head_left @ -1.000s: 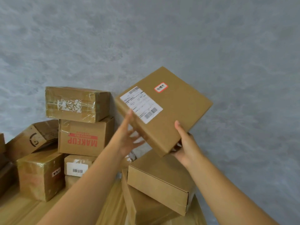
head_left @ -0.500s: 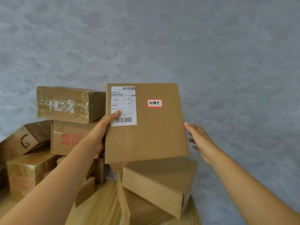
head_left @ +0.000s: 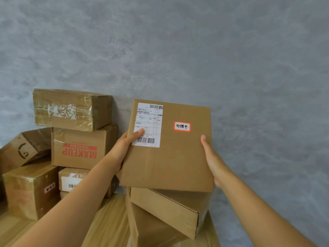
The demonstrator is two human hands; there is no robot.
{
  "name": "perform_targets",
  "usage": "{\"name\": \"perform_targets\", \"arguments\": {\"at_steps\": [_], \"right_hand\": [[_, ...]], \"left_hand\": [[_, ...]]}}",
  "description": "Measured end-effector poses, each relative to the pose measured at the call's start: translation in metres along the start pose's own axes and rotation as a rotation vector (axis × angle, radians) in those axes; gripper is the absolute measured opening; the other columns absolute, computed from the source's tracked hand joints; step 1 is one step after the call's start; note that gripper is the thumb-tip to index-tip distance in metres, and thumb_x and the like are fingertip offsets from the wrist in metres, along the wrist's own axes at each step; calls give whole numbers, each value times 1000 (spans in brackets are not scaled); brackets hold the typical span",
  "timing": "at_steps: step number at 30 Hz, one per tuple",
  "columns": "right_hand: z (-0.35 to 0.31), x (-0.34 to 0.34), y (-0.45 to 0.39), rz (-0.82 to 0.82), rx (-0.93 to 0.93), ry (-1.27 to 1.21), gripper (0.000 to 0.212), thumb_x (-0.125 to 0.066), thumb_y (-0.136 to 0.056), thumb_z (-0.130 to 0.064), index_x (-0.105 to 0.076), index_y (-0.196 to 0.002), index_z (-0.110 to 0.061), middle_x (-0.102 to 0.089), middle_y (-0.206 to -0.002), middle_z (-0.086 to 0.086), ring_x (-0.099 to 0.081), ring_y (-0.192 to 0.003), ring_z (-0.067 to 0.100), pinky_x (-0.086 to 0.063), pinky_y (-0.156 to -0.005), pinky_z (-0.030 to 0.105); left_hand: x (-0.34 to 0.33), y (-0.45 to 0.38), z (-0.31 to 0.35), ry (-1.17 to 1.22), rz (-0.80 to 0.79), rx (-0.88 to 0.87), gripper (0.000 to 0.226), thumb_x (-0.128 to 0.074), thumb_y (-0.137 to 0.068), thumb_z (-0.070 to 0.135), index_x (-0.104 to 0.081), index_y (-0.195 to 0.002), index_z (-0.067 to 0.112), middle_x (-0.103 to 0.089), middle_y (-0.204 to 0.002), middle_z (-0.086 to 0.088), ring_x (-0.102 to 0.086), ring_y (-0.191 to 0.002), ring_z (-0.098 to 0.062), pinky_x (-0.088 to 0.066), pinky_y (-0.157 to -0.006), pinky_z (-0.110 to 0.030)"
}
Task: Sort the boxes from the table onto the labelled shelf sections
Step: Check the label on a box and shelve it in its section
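I hold a flat brown cardboard box upright in front of me, its broad face towards the camera. It carries a white shipping label with barcodes at the upper left and a small red-bordered sticker with handwritten characters at the upper right. My left hand grips its left edge, thumb on the shipping label. My right hand clasps its right edge. Two plain brown boxes lie stacked askew directly beneath it on the wooden table. No shelf is in view.
A pile of taped boxes stands at the left against the grey wall: a box printed MAKEUP upside down, a tape-wrapped box on top of it, a tilted box and lower boxes.
The flat box has turned from tilted to upright facing me. My left hand moved its thumb onto the label, and my right hand, off the box half a second ago, now grips its right edge.
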State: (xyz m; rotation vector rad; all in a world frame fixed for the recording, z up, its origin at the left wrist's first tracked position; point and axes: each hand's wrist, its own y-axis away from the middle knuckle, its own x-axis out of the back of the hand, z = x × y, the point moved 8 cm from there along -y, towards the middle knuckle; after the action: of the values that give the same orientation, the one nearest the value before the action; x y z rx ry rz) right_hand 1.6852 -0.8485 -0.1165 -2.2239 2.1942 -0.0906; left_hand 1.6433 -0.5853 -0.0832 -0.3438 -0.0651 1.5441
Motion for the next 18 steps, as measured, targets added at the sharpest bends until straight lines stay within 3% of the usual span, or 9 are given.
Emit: {"name": "perform_targets", "arguments": {"at_steps": [2, 5, 11, 15, 18], "right_hand": [[13, 3, -1, 81, 6, -4, 87, -48, -68, -92, -63, -122, -25, -70, -118, 0, -67, -107, 23, -50, -102, 45], [28, 9, -9, 140, 22, 0, 110, -43, -42, -105, -62, -119, -28, -69, -118, -1, -65, -109, 24, -50, -102, 47], [33, 9, -22, 139, 75, 104, 112, -38, -42, -108, -63, -117, -28, -71, -109, -5, -67, -103, 23, -52, -98, 46], [34, 4, -18, 155, 89, 216, 97, -26, -46, -109, -59, -98, -33, -67, -96, -11, -64, -101, 24, -50, -98, 47], [30, 3, -14, 168, 113, 237, 96, -25, -46, -108, -54, -101, -34, -62, -91, -15, -63, -102, 25, -49, -99, 48]], "left_hand": [[1, -4, -9, -15, -4, 7, 53, -70, -86, 44, -59, -132, 22, -72, -120, -9, -69, -109, -31, -51, -98, -49], [2, -8, -19, -26, 8, 9, 55, -72, -83, 45, -59, -133, 23, -72, -120, -9, -69, -108, -30, -52, -96, -48], [12, -11, -38, 17, 60, 52, 48, -66, -88, 44, -61, -131, 23, -72, -120, -8, -69, -108, -29, -53, -92, -44], [21, -7, -46, 31, 90, 58, 46, -59, -92, 43, -60, -133, 23, -71, -122, -7, -68, -111, -30, -52, -95, -43], [25, -4, -50, 14, 108, 49, 48, -59, -90, 45, -60, -133, 22, -72, -120, -6, -69, -110, -29, -52, -93, -43]]}}
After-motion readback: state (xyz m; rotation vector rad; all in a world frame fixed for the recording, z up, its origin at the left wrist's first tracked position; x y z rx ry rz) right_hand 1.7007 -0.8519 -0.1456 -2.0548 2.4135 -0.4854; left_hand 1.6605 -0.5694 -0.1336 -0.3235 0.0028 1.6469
